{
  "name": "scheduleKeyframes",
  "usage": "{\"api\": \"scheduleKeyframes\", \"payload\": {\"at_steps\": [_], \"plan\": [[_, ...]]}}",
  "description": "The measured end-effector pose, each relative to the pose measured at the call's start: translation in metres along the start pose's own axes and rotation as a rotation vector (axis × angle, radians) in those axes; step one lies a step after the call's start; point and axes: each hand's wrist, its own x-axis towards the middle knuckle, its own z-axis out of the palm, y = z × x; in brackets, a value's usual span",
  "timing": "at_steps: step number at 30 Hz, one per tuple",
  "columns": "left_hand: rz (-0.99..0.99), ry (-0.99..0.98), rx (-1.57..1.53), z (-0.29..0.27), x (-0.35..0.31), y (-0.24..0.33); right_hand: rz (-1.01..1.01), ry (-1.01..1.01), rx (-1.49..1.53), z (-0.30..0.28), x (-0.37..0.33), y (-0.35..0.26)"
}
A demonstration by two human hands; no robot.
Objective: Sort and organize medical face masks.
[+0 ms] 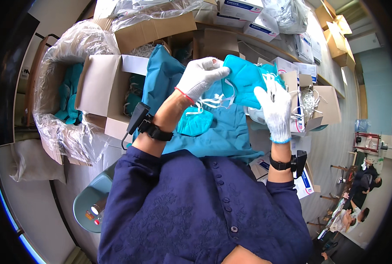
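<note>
1. Pinching the upper left corner of a teal face mask (244, 84) between thumb and fingers, the white-gloved left hand (198, 79) holds it up in front of the person.
2. Gloved as well, the right hand (278, 111) has its thumb against the mask's right side; its fingers are bent among white straps, and from where I stand I can't tell whether they grip.
3. Below the left hand, a second mask (195, 122) lies on a blue-green cloth (229, 134), white straps trailing above it.
4. Just right of the right hand stands an open carton (328, 102) with tangled white straps in it.
5. Over on the left, a plastic-lined box (51, 59) holds more teal masks (70, 94).
6. Near the person's left side is a grey-green stool (82, 204) with a few small things on top.
</note>
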Motion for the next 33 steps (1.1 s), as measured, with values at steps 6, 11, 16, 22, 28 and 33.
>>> {"api": "scheduleKeyframes", "payload": {"at_steps": [6, 11, 16, 22, 28, 33], "plan": [[0.189, 0.147, 0.224, 0.001, -0.007, -0.028, 0.139, -0.029, -0.062, -0.011, 0.011, -0.012], [0.036, -0.12, 0.596, 0.022, -0.023, -0.038, 0.009, 0.022, -0.12, -0.004, 0.011, -0.001], [-0.162, -0.339, 0.118, -0.002, -0.04, -0.027, 0.295, 0.089, 0.049, -0.022, 0.017, 0.02], [-0.024, -0.445, -0.551, -0.06, -0.05, -0.02, 0.321, 0.074, -0.035, -0.027, 0.003, 0.065], [-0.268, -0.299, -0.377, -0.037, -0.031, -0.023, 0.733, 0.35, 0.945, -0.002, -0.021, 0.062], [-0.355, -0.328, -0.187, -0.023, -0.024, -0.024, 0.72, -0.199, 0.701, 0.045, -0.02, 0.003]]}}
